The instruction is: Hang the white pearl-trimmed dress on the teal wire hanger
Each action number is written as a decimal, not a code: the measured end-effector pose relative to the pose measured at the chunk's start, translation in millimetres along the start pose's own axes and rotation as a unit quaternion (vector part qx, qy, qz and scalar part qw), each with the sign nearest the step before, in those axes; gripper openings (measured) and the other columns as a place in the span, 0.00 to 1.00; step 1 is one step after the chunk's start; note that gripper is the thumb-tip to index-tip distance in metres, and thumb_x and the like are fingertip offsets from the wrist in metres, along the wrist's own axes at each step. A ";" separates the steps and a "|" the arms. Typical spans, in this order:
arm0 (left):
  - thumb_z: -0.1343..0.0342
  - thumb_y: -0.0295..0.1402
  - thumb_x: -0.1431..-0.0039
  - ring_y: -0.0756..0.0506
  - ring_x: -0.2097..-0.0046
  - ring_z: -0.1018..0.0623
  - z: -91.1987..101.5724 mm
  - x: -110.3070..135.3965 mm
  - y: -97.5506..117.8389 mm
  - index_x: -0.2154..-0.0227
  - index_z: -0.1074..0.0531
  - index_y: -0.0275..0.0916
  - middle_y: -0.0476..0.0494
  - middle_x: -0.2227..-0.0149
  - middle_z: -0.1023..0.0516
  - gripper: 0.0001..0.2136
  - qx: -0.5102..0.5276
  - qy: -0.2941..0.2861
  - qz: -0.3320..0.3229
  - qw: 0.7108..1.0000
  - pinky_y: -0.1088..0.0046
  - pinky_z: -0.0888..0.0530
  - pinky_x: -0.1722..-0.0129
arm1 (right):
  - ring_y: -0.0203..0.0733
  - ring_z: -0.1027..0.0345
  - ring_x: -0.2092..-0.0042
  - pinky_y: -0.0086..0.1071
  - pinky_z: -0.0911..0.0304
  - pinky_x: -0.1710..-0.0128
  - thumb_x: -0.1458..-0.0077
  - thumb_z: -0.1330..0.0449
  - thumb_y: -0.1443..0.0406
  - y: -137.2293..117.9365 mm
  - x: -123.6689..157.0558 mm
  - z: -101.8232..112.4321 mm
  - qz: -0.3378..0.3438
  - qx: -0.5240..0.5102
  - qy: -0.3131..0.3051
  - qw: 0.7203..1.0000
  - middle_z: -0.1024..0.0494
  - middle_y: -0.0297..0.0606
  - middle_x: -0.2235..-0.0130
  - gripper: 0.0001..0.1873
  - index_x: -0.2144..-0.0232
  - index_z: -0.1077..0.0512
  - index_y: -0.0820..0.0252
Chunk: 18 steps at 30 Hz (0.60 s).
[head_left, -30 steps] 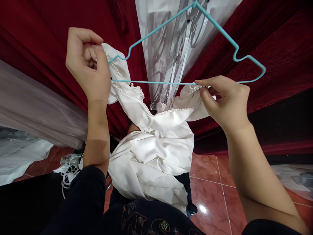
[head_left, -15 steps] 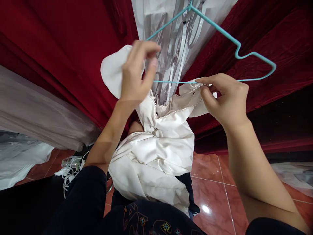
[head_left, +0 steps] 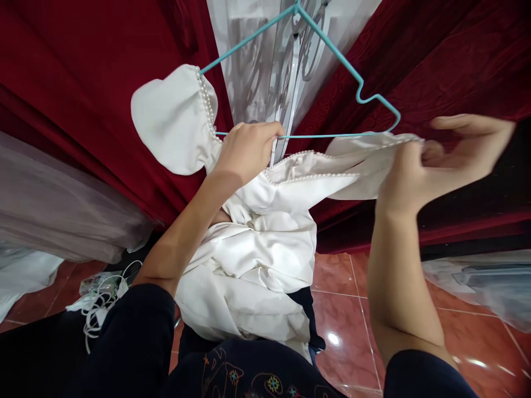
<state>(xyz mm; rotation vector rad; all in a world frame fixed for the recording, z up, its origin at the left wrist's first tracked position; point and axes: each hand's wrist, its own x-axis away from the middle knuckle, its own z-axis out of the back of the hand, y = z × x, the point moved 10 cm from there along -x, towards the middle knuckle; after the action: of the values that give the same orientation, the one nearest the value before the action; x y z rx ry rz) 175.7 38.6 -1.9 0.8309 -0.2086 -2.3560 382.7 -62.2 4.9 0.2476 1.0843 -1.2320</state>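
Note:
A white satin dress [head_left: 257, 260] with pearl trim hangs from a teal wire hanger [head_left: 332, 55]. Its left puffed sleeve [head_left: 172, 121] sits over the hanger's left end. My left hand [head_left: 246, 152] is closed around the hanger's bottom bar and the neckline at the middle. My right hand [head_left: 440, 160] pinches the dress's right shoulder and pulls it out to the right, just below the hanger's right end. The skirt falls bunched toward my lap.
Dark red velvet curtains [head_left: 83, 72] hang behind, with a sheer patterned white panel [head_left: 286, 50] at the centre. Grey fabric [head_left: 53, 210] lies at left. White cables [head_left: 99, 298] rest on the red tiled floor [head_left: 344, 298]. Clear plastic [head_left: 481, 282] lies at right.
The left sleeve now hangs on the hanger's left end. My left hand dropped to grip the bottom bar. My right hand pulled the right shoulder farther right. The hanger swung left.

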 end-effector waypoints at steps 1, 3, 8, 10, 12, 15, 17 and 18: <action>0.51 0.21 0.31 0.44 0.61 0.18 2.4 0.9 -1.6 0.57 0.19 0.44 0.48 0.64 0.15 0.16 0.007 -0.002 0.001 1.000 0.65 0.24 0.53 | 0.50 0.26 0.46 0.36 0.31 0.60 0.35 0.40 0.63 6.8 -4.6 5.5 0.004 0.001 0.016 1.000 0.24 0.45 0.45 0.10 0.54 0.23 0.58; 0.50 0.22 0.32 0.44 0.62 0.18 6.2 3.3 -2.9 0.57 0.19 0.44 0.49 0.65 0.16 0.15 0.025 -0.007 0.002 1.000 0.67 0.24 0.56 | 0.49 0.25 0.48 0.35 0.33 0.62 0.36 0.40 0.64 21.7 -17.4 18.0 0.014 0.003 0.068 0.998 0.24 0.45 0.47 0.08 0.56 0.24 0.60; 0.50 0.20 0.32 0.44 0.62 0.17 9.4 6.0 0.5 0.59 0.18 0.44 0.49 0.66 0.16 0.16 0.038 -0.014 0.008 0.999 0.67 0.23 0.55 | 0.39 0.27 0.63 0.29 0.40 0.70 0.51 0.36 0.75 35.2 -44.3 51.2 0.041 0.017 0.270 0.962 0.25 0.38 0.63 0.10 0.68 0.31 0.60; 0.50 0.20 0.32 0.44 0.62 0.17 8.5 5.4 1.2 0.59 0.18 0.43 0.49 0.66 0.16 0.17 0.034 -0.018 0.017 0.999 0.67 0.23 0.54 | 0.40 0.27 0.64 0.29 0.41 0.72 0.58 0.40 0.79 31.1 -52.7 49.4 0.033 0.007 0.257 0.966 0.24 0.40 0.65 0.13 0.71 0.32 0.58; 0.50 0.20 0.32 0.43 0.62 0.17 7.1 4.8 0.3 0.58 0.17 0.42 0.48 0.65 0.16 0.16 0.028 -0.020 0.028 0.999 0.65 0.23 0.53 | 0.43 0.25 0.64 0.30 0.42 0.72 0.61 0.44 0.80 28.6 -54.7 47.2 0.007 -0.009 0.221 0.975 0.22 0.43 0.65 0.15 0.73 0.32 0.57; 0.50 0.20 0.31 0.43 0.63 0.17 5.3 4.2 -1.5 0.57 0.17 0.43 0.48 0.65 0.15 0.17 0.018 -0.015 0.030 0.999 0.64 0.23 0.52 | 0.47 0.24 0.65 0.33 0.42 0.72 0.64 0.45 0.79 31.7 -41.9 56.3 -0.039 -0.037 0.223 0.973 0.22 0.42 0.68 0.15 0.75 0.34 0.54; 0.50 0.20 0.31 0.44 0.64 0.18 4.2 3.9 -3.2 0.58 0.17 0.44 0.49 0.66 0.15 0.17 0.016 -0.012 0.028 0.999 0.64 0.23 0.53 | 0.48 0.24 0.66 0.36 0.38 0.69 0.66 0.46 0.78 34.4 -33.1 62.4 -0.049 -0.069 0.232 0.969 0.22 0.42 0.69 0.15 0.76 0.34 0.53; 0.50 0.21 0.31 0.44 0.64 0.18 3.4 3.7 -4.2 0.58 0.17 0.45 0.49 0.66 0.15 0.17 0.019 -0.012 0.029 0.999 0.64 0.23 0.54 | 0.48 0.24 0.66 0.38 0.36 0.67 0.66 0.47 0.78 35.2 -31.1 63.8 -0.048 -0.086 0.233 0.967 0.22 0.42 0.69 0.16 0.76 0.34 0.53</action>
<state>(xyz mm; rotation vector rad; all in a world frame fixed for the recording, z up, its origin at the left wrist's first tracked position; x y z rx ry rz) 169.3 39.4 -2.6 0.8036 -0.2848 -2.3154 448.3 -72.4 48.1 0.3649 1.6181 -1.1853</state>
